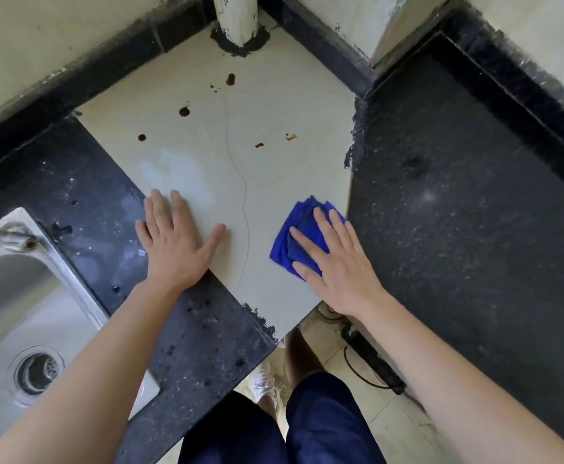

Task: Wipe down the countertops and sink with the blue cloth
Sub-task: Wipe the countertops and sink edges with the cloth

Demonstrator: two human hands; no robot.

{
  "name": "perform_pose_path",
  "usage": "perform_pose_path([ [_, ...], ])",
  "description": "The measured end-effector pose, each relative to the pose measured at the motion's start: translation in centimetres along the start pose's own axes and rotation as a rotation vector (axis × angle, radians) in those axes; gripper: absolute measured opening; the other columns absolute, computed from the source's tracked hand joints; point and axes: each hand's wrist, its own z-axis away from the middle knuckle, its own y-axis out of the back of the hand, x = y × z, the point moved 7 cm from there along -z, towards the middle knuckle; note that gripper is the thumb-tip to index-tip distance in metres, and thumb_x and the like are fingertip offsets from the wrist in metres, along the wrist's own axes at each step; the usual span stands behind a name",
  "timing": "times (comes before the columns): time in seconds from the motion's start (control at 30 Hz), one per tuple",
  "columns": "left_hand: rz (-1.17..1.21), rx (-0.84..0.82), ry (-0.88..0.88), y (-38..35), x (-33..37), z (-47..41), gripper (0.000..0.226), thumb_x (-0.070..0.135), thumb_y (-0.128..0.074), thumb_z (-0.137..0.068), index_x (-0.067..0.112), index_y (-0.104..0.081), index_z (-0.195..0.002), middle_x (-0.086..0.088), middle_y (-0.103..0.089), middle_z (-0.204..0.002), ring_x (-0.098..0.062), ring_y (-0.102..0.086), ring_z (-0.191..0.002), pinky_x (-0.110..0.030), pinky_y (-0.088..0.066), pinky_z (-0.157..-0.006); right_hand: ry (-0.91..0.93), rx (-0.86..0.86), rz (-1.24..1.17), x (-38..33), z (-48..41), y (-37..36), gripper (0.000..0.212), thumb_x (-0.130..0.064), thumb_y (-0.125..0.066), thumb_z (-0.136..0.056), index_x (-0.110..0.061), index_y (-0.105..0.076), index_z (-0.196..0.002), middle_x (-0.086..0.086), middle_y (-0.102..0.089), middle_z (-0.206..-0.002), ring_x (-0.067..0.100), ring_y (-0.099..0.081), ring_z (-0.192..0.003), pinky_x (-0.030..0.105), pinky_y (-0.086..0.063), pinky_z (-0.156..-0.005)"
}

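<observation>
A crumpled blue cloth [290,237] lies on the pale corner tile of the countertop [207,155], near its right edge. My right hand [337,262] presses flat on the cloth with straight fingers. To the left, my left hand [173,242] rests palm down on the same tile, fingers spread, holding nothing. Several brown stains [184,111] dot the tile farther back. The steel sink [22,313] with its drain [38,373] sits at the lower left.
Dark speckled countertop runs left [89,209] and right [458,212] of the pale tile. A white pipe [237,18] rises at the back corner. A faucet [9,237] reaches over the sink. A thin crack [245,209] crosses the tile. Below are my legs and floor cables [371,360].
</observation>
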Motion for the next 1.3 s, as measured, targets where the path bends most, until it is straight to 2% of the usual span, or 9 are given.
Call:
perform_pose_path([
  [0.23,-0.080,-0.030,-0.008,-1.2,0.4,-0.8,0.111,0.086,-0.034,-0.079,0.017,0.007,-0.156,-0.010,0.017,-0.164,-0.025,0.021,-0.150,-0.053,0.011,-0.119,-0.269,0.093,-0.107,8.3,-15.3,5.9,0.062,-0.060,-0.021,-0.103,-0.038,-0.007,-0.159,0.012,0.012,-0.167,0.034,0.012,-0.153,0.049,0.004,-0.124],
  [0.4,-0.120,-0.037,0.017,-1.1,0.9,-0.7,0.111,0.087,-0.029,-0.079,0.017,0.008,-0.156,-0.009,0.017,-0.164,-0.024,0.022,-0.149,-0.052,0.010,-0.120,-0.329,0.173,-0.120,8.2,-19.9,7.6,0.063,-0.057,-0.020,-0.102,-0.033,-0.011,-0.160,0.014,0.006,-0.167,0.036,0.009,-0.153,0.050,0.002,-0.124],
  [0.53,-0.129,-0.033,0.036,-0.8,1.1,-0.5,0.110,0.086,-0.029,-0.078,0.017,0.006,-0.157,-0.010,0.015,-0.164,-0.024,0.021,-0.150,-0.053,0.008,-0.120,-0.153,0.239,-0.119,3.7,-14.0,5.5,0.059,-0.053,-0.026,-0.105,-0.029,-0.022,-0.159,0.017,-0.004,-0.167,0.038,0.003,-0.153,0.053,-0.003,-0.124],
  [0.67,-0.142,-0.057,0.051,-0.7,1.3,-0.6,0.110,0.086,-0.028,-0.078,0.017,0.007,-0.157,-0.009,0.017,-0.164,-0.023,0.022,-0.149,-0.053,0.008,-0.120,0.078,0.126,-0.048,0.7,-7.7,2.9,0.059,-0.051,-0.029,-0.105,-0.029,-0.020,-0.159,0.017,-0.002,-0.167,0.036,0.005,-0.154,0.055,-0.008,-0.123],
  [0.8,-0.151,-0.076,0.064,-0.6,1.3,-0.6,0.110,0.086,-0.029,-0.079,0.018,0.009,-0.157,-0.008,0.018,-0.164,-0.022,0.025,-0.149,-0.052,0.009,-0.121,0.392,0.060,0.045,4.2,-10.9,4.0,0.060,-0.058,-0.033,-0.102,-0.038,-0.022,-0.157,0.011,-0.006,-0.168,0.033,0.001,-0.154,0.049,-0.004,-0.125],
  [0.9,-0.165,-0.087,0.071,-0.7,1.2,-0.7,0.110,0.085,-0.030,-0.079,0.018,0.009,-0.156,-0.009,0.019,-0.163,-0.022,0.025,-0.149,-0.052,0.010,-0.120,0.335,0.146,0.000,7.6,-18.2,7.3,0.059,-0.056,-0.037,-0.101,-0.035,-0.030,-0.155,0.013,-0.012,-0.166,0.036,-0.006,-0.153,0.049,-0.009,-0.125],
  [1.1,-0.163,-0.085,0.076,-0.8,1.2,-0.7,0.110,0.085,-0.030,-0.078,0.018,0.007,-0.157,-0.009,0.017,-0.164,-0.022,0.023,-0.149,-0.052,0.009,-0.120,-0.060,0.258,-0.093,5.7,-25.5,9.7,0.059,-0.054,-0.026,-0.102,-0.033,-0.026,-0.157,0.015,-0.008,-0.167,0.038,-0.002,-0.153,0.052,-0.004,-0.124],
  [1.17,-0.158,-0.096,0.076,-0.7,1.2,-0.7,0.110,0.086,-0.030,-0.078,0.018,0.008,-0.157,-0.009,0.018,-0.164,-0.022,0.024,-0.149,-0.052,0.010,-0.120,-0.024,0.294,-0.122,3.0,-21.8,8.2,0.057,-0.051,-0.031,-0.102,-0.030,-0.033,-0.155,0.018,-0.013,-0.165,0.041,-0.006,-0.152,0.054,-0.008,-0.123],
  [1.3,-0.163,-0.106,0.075,-0.6,1.3,-0.8,0.110,0.085,-0.029,-0.079,0.018,0.011,-0.156,-0.009,0.021,-0.163,-0.022,0.026,-0.148,-0.052,0.010,-0.120,0.336,0.174,-0.109,-0.8,-9.5,3.6,0.056,-0.047,-0.042,-0.102,-0.029,-0.035,-0.155,0.016,-0.013,-0.166,0.038,-0.005,-0.153,0.056,-0.011,-0.122],
])
